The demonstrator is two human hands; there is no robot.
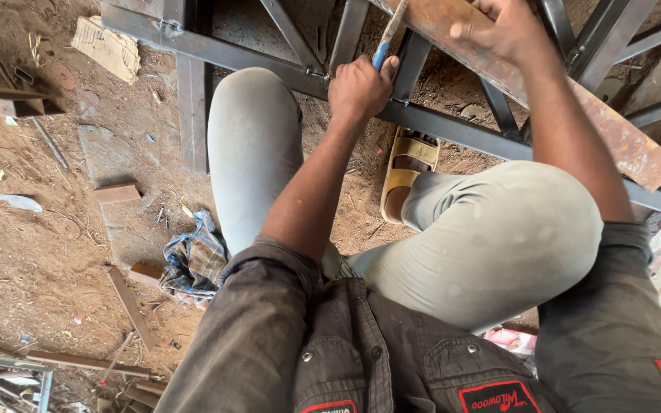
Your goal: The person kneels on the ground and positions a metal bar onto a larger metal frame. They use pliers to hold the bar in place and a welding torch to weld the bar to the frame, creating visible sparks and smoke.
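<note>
Marking seems the step in hand: left hand (359,88) fists a blue-handled tool (386,40) against the rusty flat bar (621,141) the right hand (503,30) clamps on the dark steel frame (453,130), needing steadiness.

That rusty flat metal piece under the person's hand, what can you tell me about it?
The rusty flat bar is a long strip of what looks like steel, brown-orange with rust all over. It lies slanted across the dark metal frame, running from the top middle down to the right, where its end is cut square. The right hand presses on its upper part. The left hand holds a blue-handled tool beside its upper end.
</note>
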